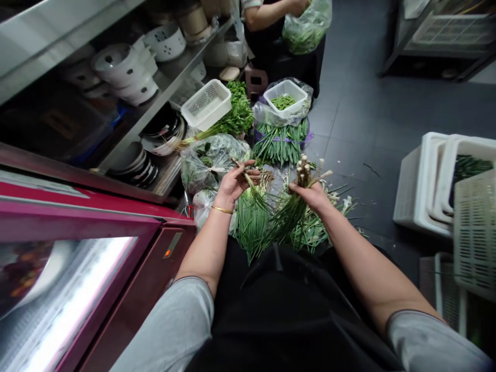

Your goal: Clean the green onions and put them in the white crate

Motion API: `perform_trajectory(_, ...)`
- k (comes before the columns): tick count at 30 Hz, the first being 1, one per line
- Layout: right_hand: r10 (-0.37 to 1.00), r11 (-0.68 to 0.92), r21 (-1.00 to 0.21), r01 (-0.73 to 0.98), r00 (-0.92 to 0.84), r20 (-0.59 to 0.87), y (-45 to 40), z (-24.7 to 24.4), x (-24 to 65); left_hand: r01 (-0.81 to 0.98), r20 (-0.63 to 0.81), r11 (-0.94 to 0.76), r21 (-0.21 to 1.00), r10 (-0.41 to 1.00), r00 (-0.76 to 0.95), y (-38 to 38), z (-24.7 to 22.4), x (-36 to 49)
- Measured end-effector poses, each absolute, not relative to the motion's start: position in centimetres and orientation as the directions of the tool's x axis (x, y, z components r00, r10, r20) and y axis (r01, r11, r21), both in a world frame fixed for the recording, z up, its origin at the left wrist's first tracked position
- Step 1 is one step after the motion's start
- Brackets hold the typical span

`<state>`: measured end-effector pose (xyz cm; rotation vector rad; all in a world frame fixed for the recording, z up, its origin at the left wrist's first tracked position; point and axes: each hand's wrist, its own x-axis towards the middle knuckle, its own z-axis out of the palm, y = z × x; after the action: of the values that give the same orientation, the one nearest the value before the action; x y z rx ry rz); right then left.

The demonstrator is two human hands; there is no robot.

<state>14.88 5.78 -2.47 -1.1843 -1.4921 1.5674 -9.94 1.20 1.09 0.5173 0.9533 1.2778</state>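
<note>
My left hand [235, 182] has a few thin green stalks [251, 187] lying across its partly curled fingers, their root ends at the upper left. My right hand [311, 194] is wrapped round a bunch of long greens [291, 209], with pale root ends up and leaves hanging down. Between and below my hands lies a pile of long green stalks [250, 219] on the floor. Loose leaves and scraps [339, 199] are scattered to the right of it.
Clear bags of greens [207, 163], a white basket [207, 106] and a basket of green pods [285, 98] stand ahead. A person's arm [267, 15] is at a bag of pods [306, 36]. Shelves [170, 93] stand left, stacked crates [422, 181] right.
</note>
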Motion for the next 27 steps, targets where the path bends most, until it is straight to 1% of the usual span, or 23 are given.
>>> perform_trajectory(2, 0.868, -0.129, -0.985, 0.114, -0.467, -0.167, 4.6, -2.7, 13.4, -0.569, -0.311, 0.273, 0.776, 0.95, 0.033, 1.1, 1.2, -8.9)
perform_trajectory(4, 0.835, -0.123, -0.981, 0.153, -0.519, -0.186, 3.2, -3.2, 11.9, -0.567, -0.301, 0.267, 0.779, 0.953, 0.036, 1.1, 1.3, -7.6)
perform_trajectory(5, 0.829, -0.131, -0.977, 0.168, -0.522, -0.201, 2.7, -3.5, 11.3, -0.566, -0.295, 0.257, 0.784, 0.955, 0.024, 1.1, 1.3, -6.9)
perform_trajectory(7, 0.847, -0.178, -0.974, 0.142, -0.482, -0.225, 2.1, -4.0, 10.8, -0.544, -0.298, 0.246, 0.802, 0.955, -0.007, 1.1, 1.2, -5.9)
perform_trajectory(8, 0.859, -0.206, -0.973, 0.108, -0.456, -0.232, 2.1, -4.0, 10.8, -0.512, -0.303, 0.248, 0.823, 0.953, -0.025, 1.0, 1.1, -5.5)
perform_trajectory(10, 0.872, -0.253, -0.966, 0.046, -0.422, -0.249, 2.4, -3.7, 11.2, -0.391, -0.295, 0.252, 0.885, 0.954, -0.053, 0.9, 0.9, -5.0)
perform_trajectory(12, 0.867, -0.28, -0.96, 0.024, -0.422, -0.264, 2.9, -3.0, 11.9, -0.241, -0.265, 0.246, 0.939, 0.963, -0.052, 0.6, 0.8, -4.7)
perform_trajectory(14, 0.852, -0.294, -0.956, 0.016, -0.448, -0.27, 3.4, -2.2, 12.7, -0.151, -0.234, 0.226, 0.962, 0.972, -0.035, 0.5, 0.7, -4.5)
perform_trajectory(16, 0.833, -0.317, -0.948, -0.003, -0.478, -0.277, 3.8, -1.4, 13.6, -0.147, -0.231, 0.226, 0.963, 0.973, -0.015, 0.5, 0.8, -4.7)
perform_trajectory(20, 0.774, -0.392, -0.92, -0.022, -0.549, -0.316, 4.1, -0.6, 15.9, -0.209, -0.27, 0.275, 0.939, 0.961, 0.051, 0.9, 0.9, -4.6)
perform_trajectory(22, 0.76, -0.398, -0.917, -0.022, -0.568, -0.317, 3.8, -0.6, 16.6, -0.211, -0.239, 0.25, 0.945, 0.968, 0.077, 1.0, 0.9, -3.8)
perform_trajectory(25, 0.777, -0.374, -0.927, -0.022, -0.554, -0.3, 3.3, -0.9, 16.9, -0.176, -0.173, 0.189, 0.966, 0.979, 0.105, 1.2, 0.7, -2.2)
perform_trajectory(27, 0.811, -0.375, -0.927, -0.018, -0.49, -0.319, 3.3, -1.2, 17.2, -0.175, -0.175, 0.19, 0.966, 0.98, 0.099, 1.5, 0.6, -1.4)
